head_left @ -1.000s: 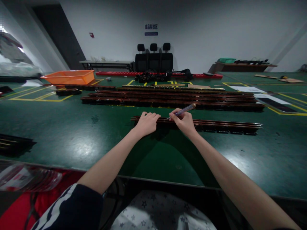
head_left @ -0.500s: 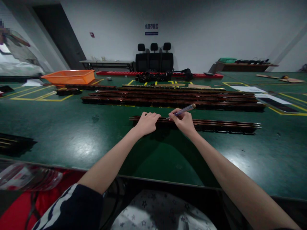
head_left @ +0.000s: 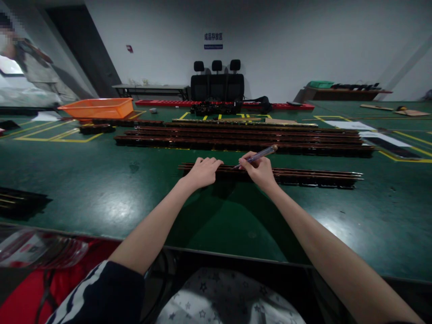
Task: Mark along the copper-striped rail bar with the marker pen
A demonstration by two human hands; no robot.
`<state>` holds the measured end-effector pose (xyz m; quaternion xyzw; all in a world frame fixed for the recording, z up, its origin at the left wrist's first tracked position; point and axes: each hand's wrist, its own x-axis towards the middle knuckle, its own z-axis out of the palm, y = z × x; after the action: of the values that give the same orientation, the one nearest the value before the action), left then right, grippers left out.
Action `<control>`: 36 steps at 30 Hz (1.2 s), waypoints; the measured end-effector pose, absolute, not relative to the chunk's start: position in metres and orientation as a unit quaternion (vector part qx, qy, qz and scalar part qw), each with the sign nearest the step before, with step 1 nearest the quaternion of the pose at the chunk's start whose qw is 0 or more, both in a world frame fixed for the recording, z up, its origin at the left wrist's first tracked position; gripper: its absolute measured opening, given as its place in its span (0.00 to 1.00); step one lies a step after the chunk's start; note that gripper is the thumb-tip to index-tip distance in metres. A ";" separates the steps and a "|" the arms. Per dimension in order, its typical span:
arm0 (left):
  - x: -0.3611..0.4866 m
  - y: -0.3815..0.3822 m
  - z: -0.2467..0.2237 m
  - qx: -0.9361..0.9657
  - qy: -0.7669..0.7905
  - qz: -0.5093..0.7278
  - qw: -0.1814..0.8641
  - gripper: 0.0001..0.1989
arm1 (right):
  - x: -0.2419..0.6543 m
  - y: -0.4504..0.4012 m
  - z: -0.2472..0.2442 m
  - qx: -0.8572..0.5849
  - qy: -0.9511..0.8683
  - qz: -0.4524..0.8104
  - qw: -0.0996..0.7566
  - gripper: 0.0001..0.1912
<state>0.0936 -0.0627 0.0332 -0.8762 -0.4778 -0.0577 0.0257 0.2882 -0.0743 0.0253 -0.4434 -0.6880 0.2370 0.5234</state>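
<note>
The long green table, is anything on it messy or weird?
The dark jumbled heap at the far side, in front of the black seats, looks messy compared with the near straight strips. I see no spill.

PLACE: factory workshop, I judge from my remote feed | long green counter (head_left: 84, 171) with taped yellow lines (head_left: 72, 141) | bundles of like dark strips (head_left: 317, 177) | orange bin (head_left: 97, 109) | black three-place seat (head_left: 217, 87) by a bare wall (head_left: 286, 54) | I read the sign (head_left: 213, 37) 成品存放区, finished-goods storage area
</note>
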 end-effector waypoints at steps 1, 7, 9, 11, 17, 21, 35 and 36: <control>0.094 -0.064 0.034 -0.876 -0.478 -0.055 0.028 0.24 | 0.288 -0.074 0.025 -0.442 -0.688 0.240 0.524 0.09; 0.095 -0.067 0.034 -0.878 -0.474 -0.054 0.043 0.24 | 0.288 -0.071 0.024 -0.445 -0.684 0.240 0.525 0.09; 0.095 -0.067 0.033 -0.878 -0.473 -0.059 0.047 0.24 | 0.288 -0.071 0.023 -0.444 -0.686 0.238 0.525 0.09; 0.095 -0.067 0.032 -0.877 -0.474 -0.065 0.048 0.25 | 0.289 -0.071 0.023 -0.442 -0.688 0.238 0.524 0.09; 0.097 -0.066 0.028 -0.874 -0.473 -0.081 0.072 0.25 | 0.289 -0.071 0.023 -0.435 -0.686 0.246 0.528 0.09; 0.100 -0.066 0.025 -0.865 -0.488 -0.087 0.076 0.25 | 0.289 -0.072 0.024 -0.437 -0.687 0.246 0.525 0.11; 0.102 -0.064 0.023 -0.859 -0.496 -0.096 0.087 0.27 | 0.291 -0.073 0.029 -0.448 -0.687 0.232 0.524 0.09; 0.102 -0.064 0.023 -0.859 -0.496 -0.094 0.087 0.27 | 0.292 -0.073 0.029 -0.450 -0.687 0.228 0.523 0.09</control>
<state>0.1023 -0.0641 0.0230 -0.8586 -0.4965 -0.0940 0.0867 0.2917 -0.0732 0.0294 -0.4502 -0.6867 0.2283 0.5231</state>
